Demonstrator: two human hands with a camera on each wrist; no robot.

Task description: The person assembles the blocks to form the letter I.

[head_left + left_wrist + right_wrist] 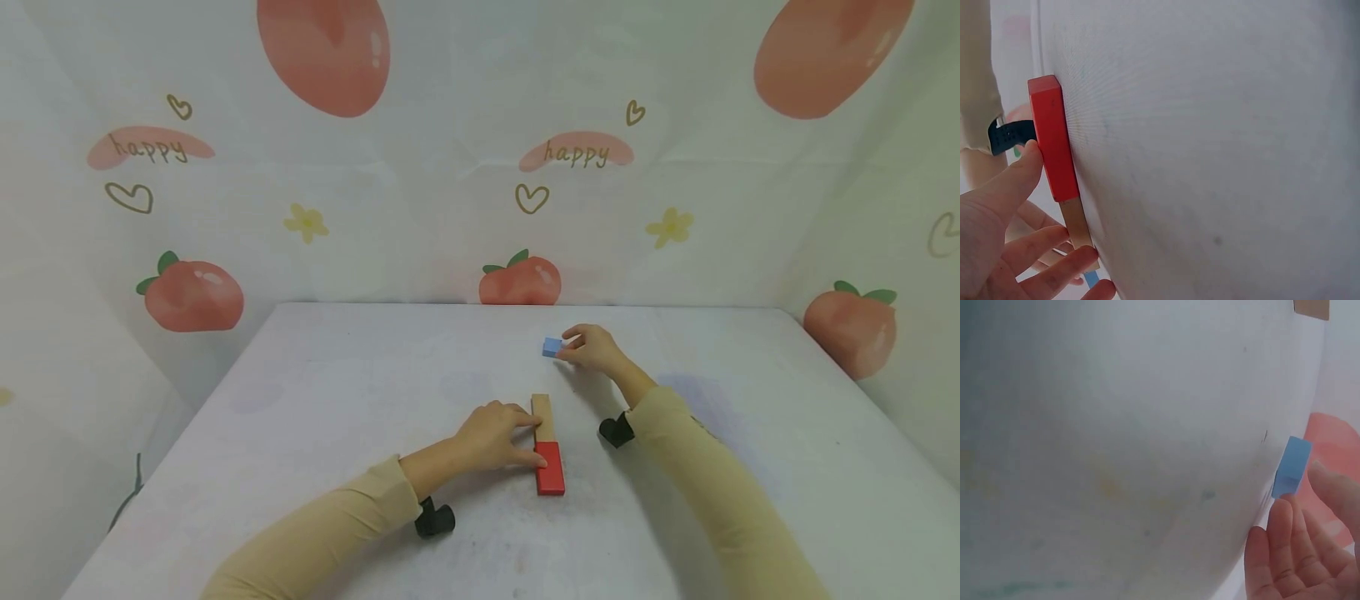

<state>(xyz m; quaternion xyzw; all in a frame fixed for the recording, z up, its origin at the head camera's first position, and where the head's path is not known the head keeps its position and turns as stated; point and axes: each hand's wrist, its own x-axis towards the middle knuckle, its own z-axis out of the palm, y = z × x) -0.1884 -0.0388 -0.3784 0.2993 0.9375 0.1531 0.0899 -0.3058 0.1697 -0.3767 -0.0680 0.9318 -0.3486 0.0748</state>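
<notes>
A red block point(551, 469) and a plain wooden block point(542, 417) lie end to end in a line on the white table. My left hand point(491, 436) is beside them with its fingers spread. Its thumb touches the side of the red block, and its fingertips rest along the wooden one. Farther back is a small blue block point(552, 347), with my right hand point(594, 348) at its right end. In the right wrist view, the fingertips point(1282, 506) meet the blue block's near end while the thumb point(1322, 472) is alongside, not curled round it.
Black wrist-worn devices hang under both sleeves, the left one point(435, 518) and the right one point(617, 430) close over the table point(337, 375). A white curtain point(420, 167) printed with peaches stands behind the table's back edge. A dark cable point(127, 498) shows at the left edge.
</notes>
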